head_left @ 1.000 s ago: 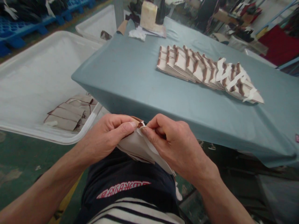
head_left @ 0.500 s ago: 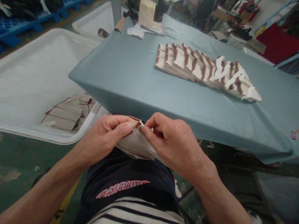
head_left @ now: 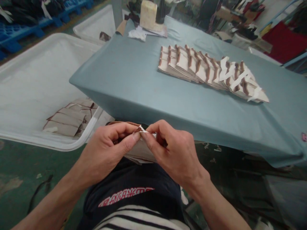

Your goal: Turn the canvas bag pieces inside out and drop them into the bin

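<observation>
Near my lap, a beige panel (head_left: 141, 150) with brown edging is held up in front of my apron. My left hand (head_left: 112, 147) pinches its brown-edged top corner between thumb and forefinger. Against that corner, a small white strip (head_left: 142, 129) stands up from the edge, and my right hand (head_left: 176, 151) pinches it. The fingertips of both hands almost meet there. My right hand hides the panel's right part, and several layers seem to show along its lower edge.
On the blue-covered table (head_left: 115, 80) lies a fanned row of similar beige pieces (head_left: 192, 65), some with white strips on them. A white bin (head_left: 57, 147) at the left holds more beige panels (head_left: 66, 119). A cream-coloured block-like object (head_left: 148, 14) stands at the table's far end.
Both hands have shifted slightly down, and my right hand has come a little closer to the left. The long white piece under my right hand no longer shows.
</observation>
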`<state>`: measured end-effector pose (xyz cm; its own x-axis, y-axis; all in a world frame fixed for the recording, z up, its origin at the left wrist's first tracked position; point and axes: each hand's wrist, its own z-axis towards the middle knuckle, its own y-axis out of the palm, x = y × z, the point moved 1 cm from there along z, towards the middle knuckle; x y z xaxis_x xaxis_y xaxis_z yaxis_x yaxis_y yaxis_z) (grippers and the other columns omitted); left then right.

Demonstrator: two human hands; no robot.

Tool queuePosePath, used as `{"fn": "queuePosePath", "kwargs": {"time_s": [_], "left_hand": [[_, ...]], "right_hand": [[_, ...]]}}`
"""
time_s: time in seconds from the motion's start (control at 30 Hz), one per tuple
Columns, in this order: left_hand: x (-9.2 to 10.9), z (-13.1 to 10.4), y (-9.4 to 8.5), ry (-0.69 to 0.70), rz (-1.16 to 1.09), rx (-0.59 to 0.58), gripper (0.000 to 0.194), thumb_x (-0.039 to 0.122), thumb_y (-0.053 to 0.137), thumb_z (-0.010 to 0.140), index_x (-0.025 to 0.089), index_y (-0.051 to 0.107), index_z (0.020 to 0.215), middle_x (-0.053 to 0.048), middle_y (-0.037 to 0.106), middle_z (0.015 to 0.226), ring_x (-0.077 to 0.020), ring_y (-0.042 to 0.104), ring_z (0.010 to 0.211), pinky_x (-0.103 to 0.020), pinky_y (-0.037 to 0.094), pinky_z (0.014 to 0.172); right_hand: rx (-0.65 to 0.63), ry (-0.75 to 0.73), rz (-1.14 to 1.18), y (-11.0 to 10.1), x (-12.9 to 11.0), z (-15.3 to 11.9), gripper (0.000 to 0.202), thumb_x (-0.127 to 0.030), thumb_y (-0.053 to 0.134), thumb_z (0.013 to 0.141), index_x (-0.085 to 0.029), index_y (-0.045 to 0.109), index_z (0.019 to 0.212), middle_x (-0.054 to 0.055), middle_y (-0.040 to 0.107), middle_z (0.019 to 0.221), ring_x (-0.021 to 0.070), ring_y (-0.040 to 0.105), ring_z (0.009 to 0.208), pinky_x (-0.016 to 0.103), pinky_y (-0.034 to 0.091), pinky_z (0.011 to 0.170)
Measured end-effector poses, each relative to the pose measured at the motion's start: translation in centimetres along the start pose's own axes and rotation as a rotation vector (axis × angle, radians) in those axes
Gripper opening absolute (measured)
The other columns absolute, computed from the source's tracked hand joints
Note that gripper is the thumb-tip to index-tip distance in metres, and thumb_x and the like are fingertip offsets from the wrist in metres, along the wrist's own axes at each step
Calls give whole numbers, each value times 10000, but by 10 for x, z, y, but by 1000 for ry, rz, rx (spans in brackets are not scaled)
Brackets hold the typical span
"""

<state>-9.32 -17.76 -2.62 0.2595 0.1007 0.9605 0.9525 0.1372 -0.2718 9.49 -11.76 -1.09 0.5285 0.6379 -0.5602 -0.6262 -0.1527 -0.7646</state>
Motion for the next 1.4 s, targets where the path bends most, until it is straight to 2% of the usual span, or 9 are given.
{"fn": "queuePosePath", "kwargs": {"time_s": [0.17, 0.37, 0.53, 0.67, 0.77, 0.87, 1.0, 1.23, 1.4], "left_hand": [[8, -6, 3, 88, 83, 120, 253, 362, 707, 924, 183, 866, 841, -52, 873, 902, -176, 794, 789, -196, 616, 694], [12, -8, 9, 154, 142, 206, 187, 284, 708, 850, 230, 864, 763, 17, 824, 729, -126, 714, 629, -141, 547, 581], [7, -10, 11, 131, 121, 194, 191, 306, 687, 841, 231, 837, 750, -7, 826, 793, -151, 725, 651, -175, 538, 545], [4, -11, 12, 81, 98, 203, 204, 344, 663, 819, 221, 798, 730, -3, 773, 726, -133, 608, 514, -207, 462, 448], [4, -13, 13, 64, 120, 208, 195, 341, 655, 800, 220, 783, 717, 27, 703, 620, -119, 550, 469, -192, 416, 418], [4, -14, 13, 89, 143, 196, 163, 285, 653, 824, 215, 786, 759, 46, 708, 629, -107, 565, 494, -175, 446, 461], [6, -15, 14, 172, 190, 176, 142, 216, 660, 864, 218, 792, 811, 49, 765, 715, -105, 597, 545, -188, 513, 548], [7, -13, 14, 164, 323, 173, 145, 258, 641, 867, 236, 767, 800, 48, 736, 670, -138, 622, 533, -245, 594, 643], [4, -15, 12, 160, 300, 144, 138, 257, 654, 887, 242, 777, 826, 68, 663, 618, -119, 517, 472, -226, 563, 592]], "right_hand": [[88, -100, -44, 3, 1, -3, 228, -268, 655, 1114, -213, 773, 928, -38, 658, 602, 108, 529, 488, 264, 341, 575], [-11, 90, 170, 1, 2, -3, 212, -281, 673, 1057, -213, 729, 864, -63, 631, 588, 86, 500, 466, 224, 334, 519], [-52, 149, 244, 2, 0, -3, 233, -279, 663, 1029, -215, 693, 807, -57, 656, 610, 88, 560, 508, 216, 359, 533], [-3, 96, 187, 3, 2, -2, 196, -260, 671, 1011, -219, 695, 821, -56, 677, 636, 95, 569, 520, 235, 369, 556], [8, 9, 109, 2, 6, -1, 78, -275, 712, 998, -207, 742, 973, -32, 739, 742, 122, 619, 591, 260, 409, 600], [8, -128, 122, 1, 8, 0, 108, -225, 680, 1036, -191, 766, 1091, 25, 810, 904, 163, 708, 747, 285, 499, 716], [-7, -196, 106, 0, 8, 2, 156, -161, 641, 1052, -212, 782, 1011, 50, 860, 991, 200, 748, 867, 328, 559, 835], [-15, -269, 20, -3, 8, 4, 213, -127, 620, 1042, -232, 795, 981, 5, 871, 899, 187, 702, 775, 317, 542, 779], [1, -183, 136, 2, 9, 1, 176, -121, 630, 989, -221, 734, 887, 14, 838, 872, 173, 692, 759, 310, 521, 757]]}}
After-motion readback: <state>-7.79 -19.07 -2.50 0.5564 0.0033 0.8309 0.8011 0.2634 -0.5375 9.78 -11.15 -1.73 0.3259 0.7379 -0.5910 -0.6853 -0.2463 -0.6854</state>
